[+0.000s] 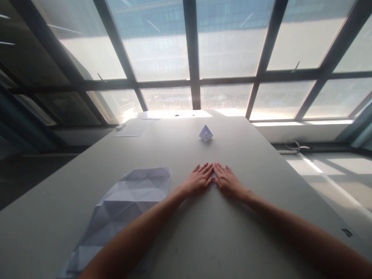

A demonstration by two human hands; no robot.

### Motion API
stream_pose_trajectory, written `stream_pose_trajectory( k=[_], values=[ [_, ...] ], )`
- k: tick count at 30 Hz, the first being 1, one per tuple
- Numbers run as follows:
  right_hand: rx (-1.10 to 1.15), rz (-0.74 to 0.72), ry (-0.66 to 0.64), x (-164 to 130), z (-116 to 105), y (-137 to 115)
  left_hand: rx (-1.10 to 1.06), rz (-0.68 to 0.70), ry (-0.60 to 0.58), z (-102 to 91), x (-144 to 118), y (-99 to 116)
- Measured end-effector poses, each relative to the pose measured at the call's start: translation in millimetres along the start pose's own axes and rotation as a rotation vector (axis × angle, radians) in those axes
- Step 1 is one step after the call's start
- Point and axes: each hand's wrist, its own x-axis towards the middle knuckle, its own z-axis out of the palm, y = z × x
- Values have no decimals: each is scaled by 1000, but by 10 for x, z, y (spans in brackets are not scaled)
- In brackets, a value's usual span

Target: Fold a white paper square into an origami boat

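Our left hand [198, 181] and our right hand [228, 183] lie flat on the grey surface [203, 232], palms down, with the fingertips meeting in the middle. The fingers are stretched out and pressing, not curled around anything. Between and under the fingertips sits a small piece of paper [213, 179], almost wholly covered; only a sliver shows where the two hands touch, so we cannot tell its shape or how far it is folded.

Straight beyond our fingers, well apart from them, stands a small folded paper shape [205, 133], pointed on top. To the left of our left fingers, beside that forearm, lies a large creased sheet [128, 205] with a pattern of triangular folds, partly under the arm. Far beyond the fingers to the left, flat sheets [132, 128] rest near the back edge of the surface, by the window [192, 58].

The risks, as we judge them: the paper under our fingers is small and the surface looks smooth, so uneven pressure from one hand could make it slide and set a crease crooked. Because the hands hide the paper, a misaligned edge would go unseen until they lift. Our left forearm lies over the creased sheet and could drag or flatten it if the arm shifts.
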Motion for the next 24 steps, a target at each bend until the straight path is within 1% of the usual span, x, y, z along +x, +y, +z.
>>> stream_pose_trajectory(
  k=[8,24],
  values=[
    [-31,54,-30,18,11,44,17,12,-14,-11,-5,-16],
    [-1,57,-55,26,-4,92,4,-8,0,16,6,-27]
  ],
)
